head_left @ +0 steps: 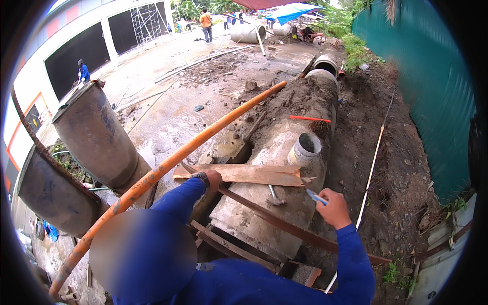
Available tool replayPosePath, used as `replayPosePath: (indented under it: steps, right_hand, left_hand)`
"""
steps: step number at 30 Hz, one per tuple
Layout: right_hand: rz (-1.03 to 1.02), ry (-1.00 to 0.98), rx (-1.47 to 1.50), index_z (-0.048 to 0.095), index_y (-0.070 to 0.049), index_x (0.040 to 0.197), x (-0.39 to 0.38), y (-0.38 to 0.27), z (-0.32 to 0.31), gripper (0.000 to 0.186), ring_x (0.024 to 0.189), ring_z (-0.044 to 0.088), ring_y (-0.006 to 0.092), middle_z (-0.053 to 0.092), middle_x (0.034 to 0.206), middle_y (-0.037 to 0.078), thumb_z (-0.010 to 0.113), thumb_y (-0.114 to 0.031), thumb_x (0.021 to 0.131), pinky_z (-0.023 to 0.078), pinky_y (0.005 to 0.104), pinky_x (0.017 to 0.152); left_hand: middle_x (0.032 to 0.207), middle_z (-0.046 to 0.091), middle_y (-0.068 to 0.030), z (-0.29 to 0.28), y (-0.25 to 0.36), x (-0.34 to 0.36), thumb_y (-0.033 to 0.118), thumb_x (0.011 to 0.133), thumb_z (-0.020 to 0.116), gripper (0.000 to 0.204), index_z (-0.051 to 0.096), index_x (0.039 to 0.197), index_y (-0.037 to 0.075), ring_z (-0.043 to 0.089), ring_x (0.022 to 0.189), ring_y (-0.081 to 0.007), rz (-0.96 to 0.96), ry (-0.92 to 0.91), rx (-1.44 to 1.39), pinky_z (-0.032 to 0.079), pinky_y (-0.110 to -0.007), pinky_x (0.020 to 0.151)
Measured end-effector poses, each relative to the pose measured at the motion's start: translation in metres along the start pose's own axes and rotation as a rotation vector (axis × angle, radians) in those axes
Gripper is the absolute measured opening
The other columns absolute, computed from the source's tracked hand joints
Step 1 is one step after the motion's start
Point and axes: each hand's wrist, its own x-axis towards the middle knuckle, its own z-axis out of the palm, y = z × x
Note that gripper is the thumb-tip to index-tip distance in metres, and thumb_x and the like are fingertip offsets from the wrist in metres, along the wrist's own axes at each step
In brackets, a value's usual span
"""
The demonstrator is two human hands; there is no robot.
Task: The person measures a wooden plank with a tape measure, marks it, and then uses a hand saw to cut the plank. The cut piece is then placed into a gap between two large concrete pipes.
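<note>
Left hand pressing flat on the rusty plank, pinning it across the concrete pipe. Right hand closed round a small blue tool, tip aimed at the plank's near end. Between both hands, hammer resting idle.

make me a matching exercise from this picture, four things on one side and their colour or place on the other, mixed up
Things:
1. long pipe
2. left hand
3. right hand
4. short pipe stub

Places or colours:
A. stands up from the concrete pipe, open end up
B. holds a small blue tool
C. orange, slanting across the view
D. rests at the end of the rusty flat plate

Pairs: 1-C, 2-D, 3-B, 4-A
</note>
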Motion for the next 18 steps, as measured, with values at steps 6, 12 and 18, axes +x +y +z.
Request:
replayPosePath:
  steps: [6, 12, 18]
  right_hand:
    - [0.108, 0.349, 0.322, 0.066, -0.001, 0.104, -0.051, -0.010, -0.054, 0.013, 0.073, 0.061, 0.0102, 0.068, 0.085, 0.004, 0.069, -0.007, 0.094, 0.050, 0.0300, 0.067]
    - [0.082, 0.631, 0.712, 0.053, 0.003, 0.143, -0.130, -0.067, -0.010, 0.046, 0.081, 0.058, 0.0065, 0.063, 0.094, 0.001, 0.068, -0.008, 0.100, 0.051, 0.0228, 0.071]
    - [0.387, 0.647, 0.851, 0.051, -0.001, 0.144, -0.172, -0.138, 0.120, 0.049, 0.061, 0.051, 0.0059, 0.057, 0.083, 0.000, 0.056, -0.006, 0.095, 0.045, 0.0225, 0.053]
  left_hand:
    - [0.097, 0.081, -0.0094, -0.025, -0.027, 0.031, 0.033, 0.079, 0.079, 0.027, 0.087, 0.102, 0.022, 0.078, 0.093, -0.0322, 0.101, -0.006, 0.180, 0.062, -0.048, 0.083]
    - [0.108, 0.080, -0.0116, -0.041, -0.022, 0.032, 0.037, 0.082, 0.079, 0.038, 0.081, 0.117, 0.025, 0.076, 0.105, -0.0352, 0.122, 0.230, -0.075, 0.059, -0.050, 0.091]
    - [0.114, 0.079, -0.0136, -0.053, -0.032, 0.035, 0.039, 0.083, 0.083, 0.047, 0.077, 0.126, 0.021, 0.074, 0.113, -0.0361, 0.200, 0.184, -0.122, 0.058, -0.049, 0.097]
